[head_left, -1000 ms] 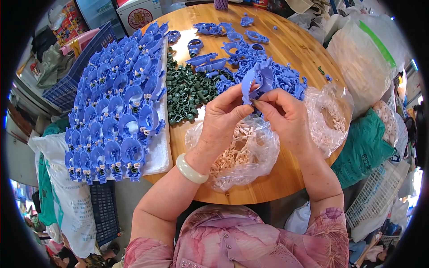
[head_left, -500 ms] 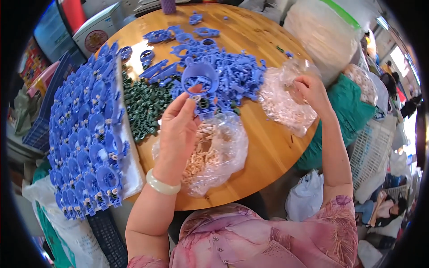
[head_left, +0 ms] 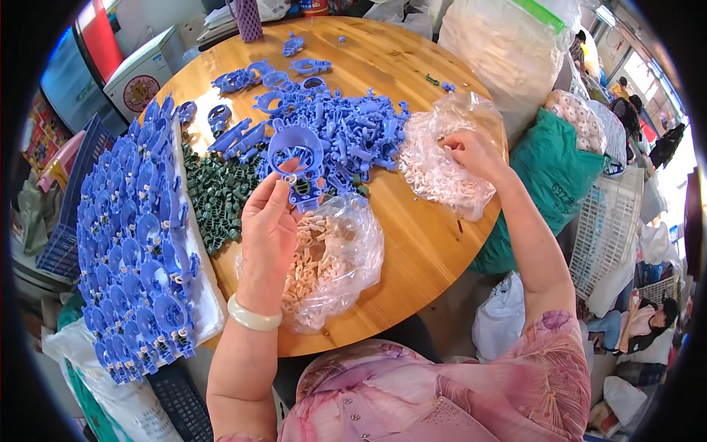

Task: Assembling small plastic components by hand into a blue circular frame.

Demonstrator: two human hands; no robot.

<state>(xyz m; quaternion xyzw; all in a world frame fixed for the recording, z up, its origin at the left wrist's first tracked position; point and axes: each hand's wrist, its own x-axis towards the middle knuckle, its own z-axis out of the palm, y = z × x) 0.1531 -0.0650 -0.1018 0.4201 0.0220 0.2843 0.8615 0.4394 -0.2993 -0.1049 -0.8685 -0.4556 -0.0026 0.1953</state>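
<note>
The left hand [head_left: 266,221] pinches one blue ring [head_left: 294,135]. The right hand [head_left: 475,153] bunches over one clear bag [head_left: 464,112] by the tabletop's [head_left: 423,236] right edge. I can't tell if that hand holds anything.

Rd wood tbl [head_left: 420,250]: blue plastic pcs [head_left: 361,132] mid, dk green pcs [head_left: 213,199] to L, clear bag [head_left: 361,247] nr front, another bag [head_left: 482,114] R.

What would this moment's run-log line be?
left hand: holding blue ring-shaped part | right hand: at clear bag, pale pink pieces inside | nearby: green parts, loose blue parts
</note>
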